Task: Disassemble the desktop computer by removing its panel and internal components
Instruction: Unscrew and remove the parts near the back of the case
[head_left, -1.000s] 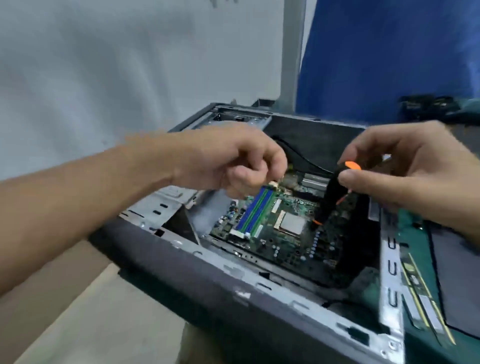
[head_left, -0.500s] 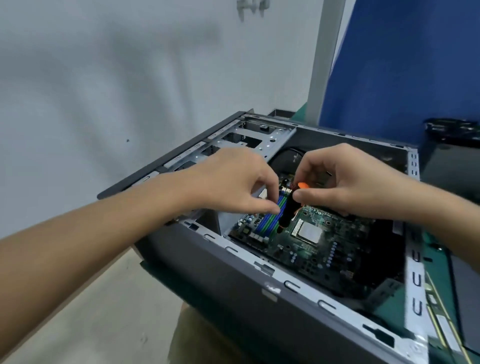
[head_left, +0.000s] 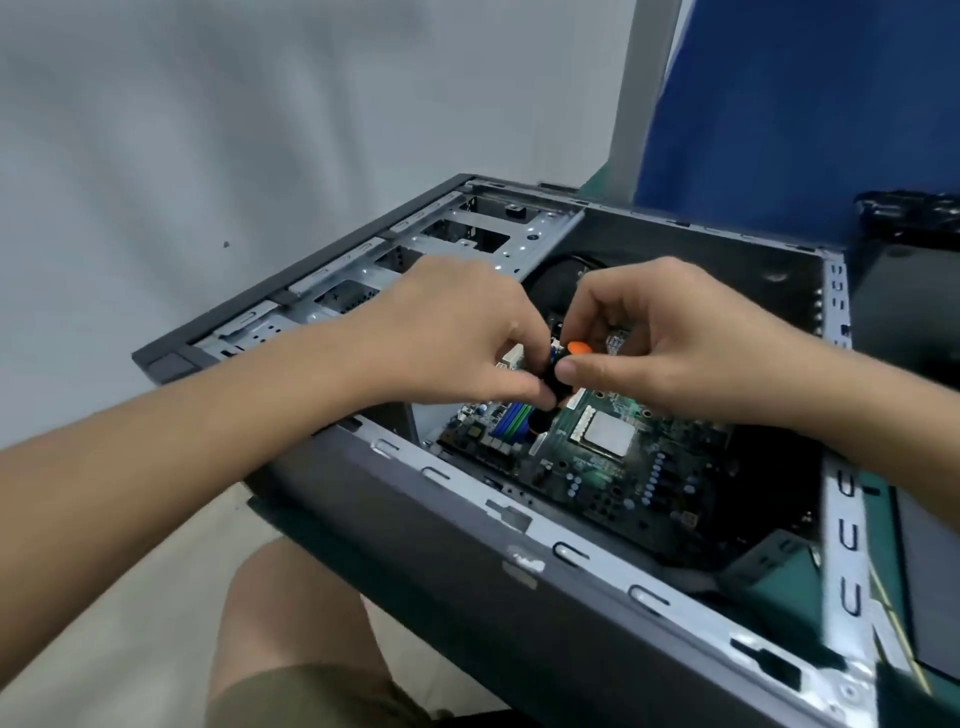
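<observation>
The open desktop case (head_left: 519, 551) lies on its side with the panel off. Inside is a green motherboard (head_left: 613, 478) with a bare silver CPU (head_left: 609, 432) and blue and green RAM slots (head_left: 511, 422). A black screwdriver with an orange cap (head_left: 563, 364) stands upright over the board beside the slots. My right hand (head_left: 670, 343) pinches its handle from the right. My left hand (head_left: 467, 338) pinches the same handle from the left. The tip is hidden by the handle and my fingers.
A silver drive cage (head_left: 467, 234) fills the case's far left. A blue partition (head_left: 805, 104) and grey post (head_left: 639, 88) stand behind. A dark device (head_left: 914, 291) sits at the right, over a green mat (head_left: 878, 613). My knee (head_left: 291, 623) is below the case.
My right hand brought the screwdriver leftward across the board to the RAM slots. My left hand closed in and now grips the handle too. The view shifted back and up.
</observation>
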